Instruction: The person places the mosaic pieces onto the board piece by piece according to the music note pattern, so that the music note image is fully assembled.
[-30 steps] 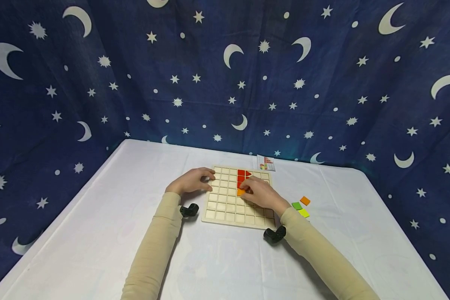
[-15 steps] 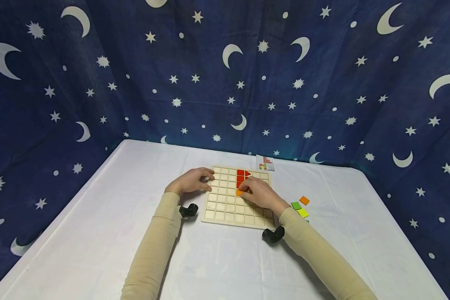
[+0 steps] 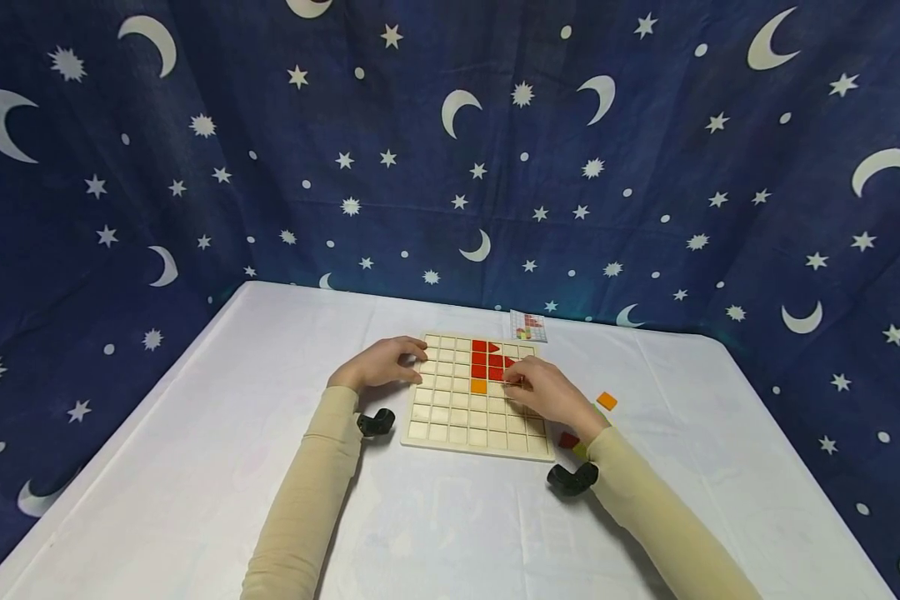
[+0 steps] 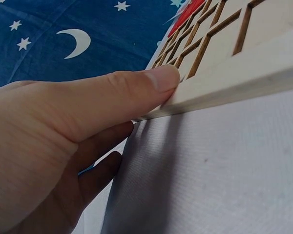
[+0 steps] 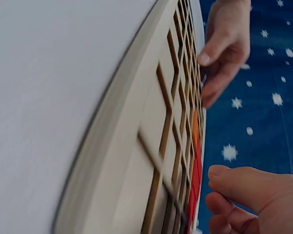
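Observation:
A pale wooden grid board (image 3: pixel 438 432) lies on the table. Red tiles (image 3: pixel 479 360), some square and some triangular, fill cells near its far edge, with an orange square tile (image 3: pixel 478 386) just below them. My left hand (image 3: pixel 378 364) rests at the board's left edge; in the left wrist view its thumb (image 4: pixel 132 90) touches the rim and the other fingers sit lower, beside the edge. Over the right part of the board is my right hand (image 3: pixel 551 390), fingers loosely bent beside the red tiles. In the right wrist view nothing shows between its thumb (image 5: pixel 239 183) and fingers.
A printed pattern card (image 3: pixel 528 326) lies behind the board. Right of the board are a loose orange tile (image 3: pixel 607 401), a dark red tile (image 3: pixel 568 440) and a yellow-green tile (image 3: pixel 581 451), partly hidden by my right forearm. A starry blue curtain (image 3: pixel 390 217) stands behind the table.
My right hand has left the orange tile and moved right, uncovering more red tiles. The orange tile stays in its cell. My left hand has kept its place at the board's edge.

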A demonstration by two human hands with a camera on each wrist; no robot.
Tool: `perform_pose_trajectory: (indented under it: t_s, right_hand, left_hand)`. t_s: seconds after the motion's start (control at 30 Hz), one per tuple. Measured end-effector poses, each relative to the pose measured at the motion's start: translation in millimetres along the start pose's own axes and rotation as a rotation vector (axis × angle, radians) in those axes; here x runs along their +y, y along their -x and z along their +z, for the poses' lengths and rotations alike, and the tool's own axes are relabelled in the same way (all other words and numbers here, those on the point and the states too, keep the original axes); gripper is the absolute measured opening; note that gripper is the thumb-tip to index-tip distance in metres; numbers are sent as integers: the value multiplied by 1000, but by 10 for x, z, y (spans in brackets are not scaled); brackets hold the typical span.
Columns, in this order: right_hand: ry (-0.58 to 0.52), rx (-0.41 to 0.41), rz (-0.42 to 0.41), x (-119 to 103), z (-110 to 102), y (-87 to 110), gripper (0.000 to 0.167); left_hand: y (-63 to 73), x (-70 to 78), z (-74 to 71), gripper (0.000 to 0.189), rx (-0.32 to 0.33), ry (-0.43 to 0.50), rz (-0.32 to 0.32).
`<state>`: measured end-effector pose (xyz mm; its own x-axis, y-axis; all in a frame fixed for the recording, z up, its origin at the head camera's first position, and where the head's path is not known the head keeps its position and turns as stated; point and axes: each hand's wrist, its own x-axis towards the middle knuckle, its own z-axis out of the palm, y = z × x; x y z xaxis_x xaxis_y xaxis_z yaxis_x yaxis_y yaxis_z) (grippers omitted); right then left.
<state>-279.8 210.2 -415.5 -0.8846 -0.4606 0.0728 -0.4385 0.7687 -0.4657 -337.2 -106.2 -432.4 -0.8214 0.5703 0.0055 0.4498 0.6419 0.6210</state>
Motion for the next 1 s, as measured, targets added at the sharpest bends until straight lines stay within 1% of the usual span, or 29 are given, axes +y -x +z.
perform_pose_trajectory:
  t_s: [0.1, 0.17, 0.3, 0.37, 0.53, 0.7, 0.8, 0.93, 1.0]
  right_hand:
    - [-7, 5, 52, 107, -95, 130, 24]
    - [-10, 6, 105, 189, -174, 214, 26]
    - [12, 0, 187, 359, -337, 349, 27]
    - [26, -1, 214, 430, -406, 414, 28]
    - [41, -13, 240, 554, -508, 584, 27]
    - [51, -51, 249, 624, -507, 693, 27]
    - [69, -84, 251, 652, -498, 717, 26]
    - [70, -130, 282, 665, -486, 703, 23]
    - [65, -141, 301, 666, -476, 682, 22]
  left_hand:
    - [-6, -11, 3, 41, -1, -1, 0]
    - [-4, -12, 1, 40, 0, -1, 4]
    - [1, -7, -5, 40, 3, 2, 7]
    - [4, -6, -4, 41, 5, 1, 9]
    - [11, 4, -1, 41, 0, -1, 13]
    - [18, 16, -5, 41, 2, 2, 7]
    - [20, 18, -5, 41, 4, 3, 6]
    - [17, 11, -5, 41, 2, -6, 12]
    - [16, 10, -8, 41, 4, -10, 15]
